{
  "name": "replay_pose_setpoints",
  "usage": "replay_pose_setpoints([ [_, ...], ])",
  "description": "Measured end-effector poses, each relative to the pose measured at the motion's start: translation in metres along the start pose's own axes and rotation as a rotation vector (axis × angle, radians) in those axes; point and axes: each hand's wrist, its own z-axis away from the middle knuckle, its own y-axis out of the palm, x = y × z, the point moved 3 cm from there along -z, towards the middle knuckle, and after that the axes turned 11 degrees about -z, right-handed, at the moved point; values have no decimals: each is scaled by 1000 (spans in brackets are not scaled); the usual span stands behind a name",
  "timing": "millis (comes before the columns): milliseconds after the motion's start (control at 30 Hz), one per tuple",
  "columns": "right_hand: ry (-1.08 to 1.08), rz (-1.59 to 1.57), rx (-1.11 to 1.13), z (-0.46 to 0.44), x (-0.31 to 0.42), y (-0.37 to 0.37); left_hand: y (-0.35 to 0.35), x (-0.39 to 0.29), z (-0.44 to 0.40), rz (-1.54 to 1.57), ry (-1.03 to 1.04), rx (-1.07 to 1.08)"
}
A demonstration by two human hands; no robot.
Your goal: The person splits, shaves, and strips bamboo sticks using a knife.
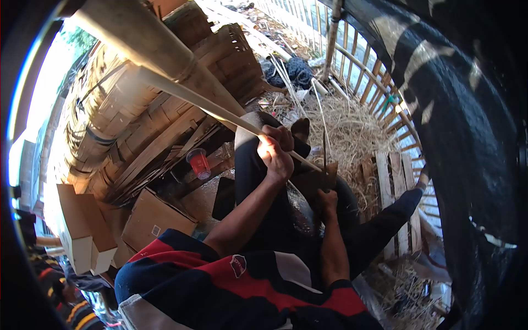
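My left hand (276, 154) is closed around a long, pale bamboo strip (220, 113). The strip slants from the upper left down over my lap, its far end blurred. Lower and to the right, my right hand (328, 202) grips what looks like a knife (331, 174), with a broad, dark brownish blade just above the fist. The strip's lower end reaches this blade. From the same spot a thin sliver (321, 113) rises, curving upward; whether it is joined to the strip I cannot tell. My dark-trousered legs are bent beneath both hands.
A thick bamboo pole (143, 38) crosses the upper left, beside stacked woven bamboo panels (124, 110). A red cup (198, 164) and cardboard boxes (157, 223) stand at left. Shavings (352, 132) lie near a slatted wooden piece (393, 170). Black sheeting (451, 137) hangs at right.
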Motion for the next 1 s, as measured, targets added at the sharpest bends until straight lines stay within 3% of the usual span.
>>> replay_pose_setpoints([
  [167, -359, -53, 73, 25, 75, 10, 1, -5, -3, -48, -92, -41],
  [300, -392, -195, 202, 59, 151, 15, 3, -11, -5, -89, -96, -64],
  [467, -358, -310, 214, 38, 103, 26, 5, -10, -8, -156, -117, -80],
  [533, -72, -300, 232, 11, 48, 20, 6, -7, -11, -175, -118, -87],
  [667, 1, -214, 156, -1, 8, 9, 8, -6, -11, -203, -133, -109],
  [767, -69, -135, 141, 27, 88, -4, 15, -8, -13, -242, -129, -105],
  [833, -289, -191, 210, 42, 127, 1, 14, -4, -12, -197, -95, -62],
  [933, -360, -184, 282, 46, 143, 11, 15, -5, -11, -214, -106, -80],
  [1000, -310, -170, 225, 29, 105, 17, 10, -4, -11, -194, -106, -77],
])
